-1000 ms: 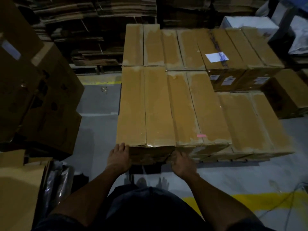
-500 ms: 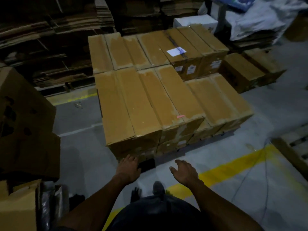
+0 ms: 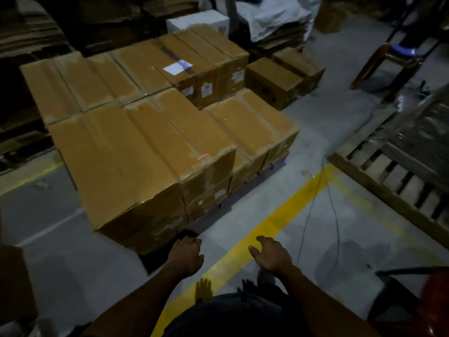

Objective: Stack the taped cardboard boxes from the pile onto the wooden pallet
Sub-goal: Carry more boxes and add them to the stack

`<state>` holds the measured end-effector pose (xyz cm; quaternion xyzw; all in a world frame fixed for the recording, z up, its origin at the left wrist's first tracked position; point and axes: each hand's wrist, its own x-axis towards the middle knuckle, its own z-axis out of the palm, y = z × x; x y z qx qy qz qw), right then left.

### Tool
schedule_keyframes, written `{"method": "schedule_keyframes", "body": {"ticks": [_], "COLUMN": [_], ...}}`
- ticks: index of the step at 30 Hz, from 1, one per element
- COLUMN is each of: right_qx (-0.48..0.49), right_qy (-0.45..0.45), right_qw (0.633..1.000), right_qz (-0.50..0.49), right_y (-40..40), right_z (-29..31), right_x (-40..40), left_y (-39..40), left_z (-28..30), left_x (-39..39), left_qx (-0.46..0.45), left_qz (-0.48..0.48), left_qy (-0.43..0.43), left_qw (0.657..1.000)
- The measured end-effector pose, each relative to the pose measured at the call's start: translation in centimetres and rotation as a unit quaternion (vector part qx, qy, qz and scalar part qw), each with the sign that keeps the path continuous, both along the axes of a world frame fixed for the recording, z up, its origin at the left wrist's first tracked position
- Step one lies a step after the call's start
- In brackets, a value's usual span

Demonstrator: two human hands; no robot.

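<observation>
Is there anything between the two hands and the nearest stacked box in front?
Nothing visible does. The left hand and the right hand hang empty over the bare grey floor, near the yellow line. Only open floor separates them from the nearest box.

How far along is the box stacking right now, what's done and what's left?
Done: many taped boxes sit packed in rows on the stack, the right section one layer lower. In hand: nothing; the left hand and right hand hover empty above the floor near the yellow line. Left: two loose boxes sit on the floor beside the stack, and the lower section has room.
</observation>
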<state>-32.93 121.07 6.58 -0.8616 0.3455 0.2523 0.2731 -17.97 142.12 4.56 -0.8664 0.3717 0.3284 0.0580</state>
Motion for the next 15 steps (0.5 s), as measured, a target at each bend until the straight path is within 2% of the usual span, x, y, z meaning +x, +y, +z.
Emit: {"method": "schedule_keyframes", "body": {"ticks": [4, 8, 13, 15], "right_qx": [-0.012, -0.026, -0.038, -0.049], "right_qy": [-0.013, -0.040, -0.086, -0.099], "right_qw": [1.000, 0.998, 0.995, 0.993], "right_qz": [-0.026, -0.033, -0.044, -0.052], "right_y": [-6.4, -16.1, -28.6, -33.5], "right_z": [-0.5, -0.3, 3.8, 5.8], "right_x": [-1.6, -2.5, -2.7, -2.2], "left_y": [-7.8, -19.0, -32.4, -37.4], "left_z": [-0.3, 0.5, 3.6, 5.7], "left_x": [-0.1, -0.2, -0.3, -0.2], "left_qx": [-0.009, -0.027, -0.111, -0.114], "left_qz": [-0.027, -0.028, 0.002, 0.013], "left_qy": [0.000, -0.024, -0.026, -0.039], "left_qw": [1.000, 0.999, 0.993, 0.993]}}
